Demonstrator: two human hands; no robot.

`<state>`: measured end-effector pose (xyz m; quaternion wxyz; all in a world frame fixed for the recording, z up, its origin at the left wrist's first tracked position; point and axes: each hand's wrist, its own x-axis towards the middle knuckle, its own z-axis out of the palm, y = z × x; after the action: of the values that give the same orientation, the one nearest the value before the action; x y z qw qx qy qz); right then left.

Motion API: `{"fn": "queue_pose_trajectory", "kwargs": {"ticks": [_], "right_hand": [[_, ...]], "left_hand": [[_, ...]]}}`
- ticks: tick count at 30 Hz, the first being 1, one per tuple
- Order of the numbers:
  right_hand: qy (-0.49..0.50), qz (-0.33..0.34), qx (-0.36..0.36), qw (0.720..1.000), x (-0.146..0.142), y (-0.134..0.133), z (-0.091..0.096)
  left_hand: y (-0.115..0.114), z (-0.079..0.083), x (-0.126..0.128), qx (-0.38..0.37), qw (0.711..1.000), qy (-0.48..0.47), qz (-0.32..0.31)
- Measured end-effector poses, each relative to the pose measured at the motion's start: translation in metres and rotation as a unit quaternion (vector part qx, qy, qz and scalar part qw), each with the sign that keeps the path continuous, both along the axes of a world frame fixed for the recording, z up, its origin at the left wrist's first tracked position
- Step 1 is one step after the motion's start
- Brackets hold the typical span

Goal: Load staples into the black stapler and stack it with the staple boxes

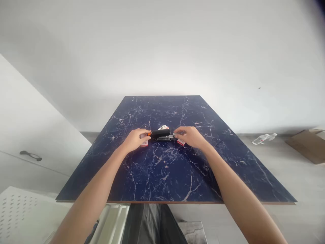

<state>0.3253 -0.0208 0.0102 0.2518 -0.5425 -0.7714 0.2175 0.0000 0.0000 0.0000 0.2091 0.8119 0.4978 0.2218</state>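
Observation:
A black stapler (160, 134) with an orange end lies on the dark blue marbled table (165, 169), and its top looks lifted off the base. My left hand (135, 139) grips its orange left end with curled fingers. My right hand (190, 135) pinches the metal part at its right end. Small red-and-white boxes lie around it: one behind the stapler (164, 127), one under my left hand (144, 144), one under my right hand (181, 142).
A white wall stands behind the table. A clear plastic bottle (264, 138) and a flattened cardboard box (308, 145) lie on the floor at right. A white cabinet with a dark handle (30, 155) is at left, and a perforated white panel (22, 213) at lower left.

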Motion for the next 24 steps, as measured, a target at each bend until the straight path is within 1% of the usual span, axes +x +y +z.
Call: {"fn": "queue_pose_trajectory", "kwargs": {"ticks": [3,6,16,20,24], "right_hand": [[-0.036,0.024,0.012,0.999,-0.0033,-0.0012,-0.0011],[-0.054,0.027,0.023,0.998,-0.0047,-0.0007,-0.0028],[-0.045,0.005,0.005,0.999,-0.0065,-0.0015,-0.0033],[-0.048,-0.004,-0.008,0.999,-0.0083,-0.0017,-0.0021],[-0.053,-0.005,-0.005,0.999,-0.0099,-0.0010,-0.0045]], "left_hand": [[-0.0002,0.0000,-0.0003,-0.004,1.000,-0.006,-0.002],[-0.0007,0.0003,0.0000,-0.006,1.000,-0.008,-0.002],[0.0002,0.0003,0.0009,0.018,1.000,0.003,-0.004],[-0.0005,0.0016,0.0013,0.015,1.000,0.006,0.003],[-0.0011,0.0021,0.0018,0.013,1.000,0.008,0.004]]}}
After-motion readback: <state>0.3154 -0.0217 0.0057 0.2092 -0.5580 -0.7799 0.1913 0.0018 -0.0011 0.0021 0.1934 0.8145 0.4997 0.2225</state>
